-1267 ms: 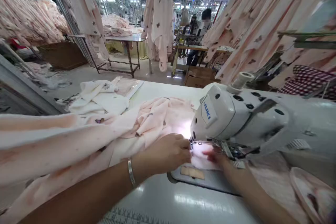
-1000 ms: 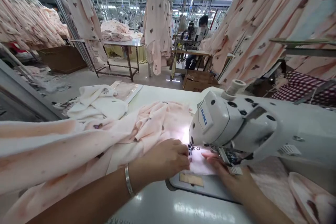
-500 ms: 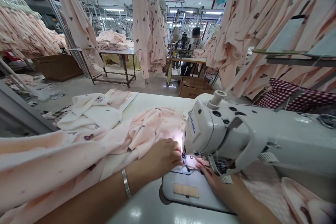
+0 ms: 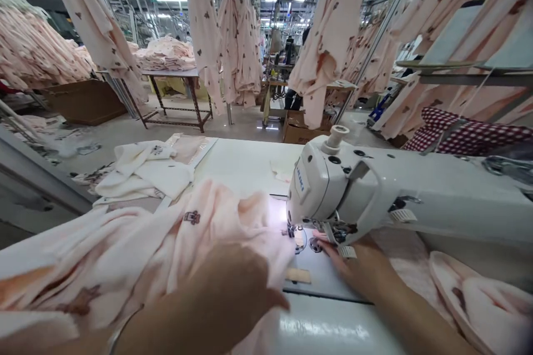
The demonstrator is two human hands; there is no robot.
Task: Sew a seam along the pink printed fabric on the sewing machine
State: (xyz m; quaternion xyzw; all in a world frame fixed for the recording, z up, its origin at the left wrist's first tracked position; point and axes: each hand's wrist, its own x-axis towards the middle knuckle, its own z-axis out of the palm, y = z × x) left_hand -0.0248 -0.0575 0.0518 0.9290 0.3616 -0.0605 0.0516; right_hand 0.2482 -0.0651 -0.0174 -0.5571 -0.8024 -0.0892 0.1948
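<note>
A pink fleece garment [image 4: 208, 222] with small brown animal prints lies bunched on the left of the sewing table, its right edge near the needle. Over its near part is my left hand [image 4: 220, 294], smeared by motion; the thumb points right and the other fingers are hidden. My right hand [image 4: 353, 266] reaches under the arm of the white sewing machine [image 4: 328, 188]. Its fingers are stretched out, the tips beside a small round dark metal part [image 4: 315, 244] on the lit machine bed. A tan patch [image 4: 298, 275] shows on the bed's near part.
White cloth pieces [image 4: 144, 172] lie at the table's far left. More pink fleece [image 4: 478, 288] is at the right, behind my right arm. Thread cones [image 4: 453, 39] and a checked cloth [image 4: 470, 133] stand beyond the machine. Pink garments [image 4: 239, 39] hang across the aisle.
My left hand has moved back from the needle toward me, and the garment has shifted nearer and left. The bed by the needle is more exposed. My right hand stays nearly in place.
</note>
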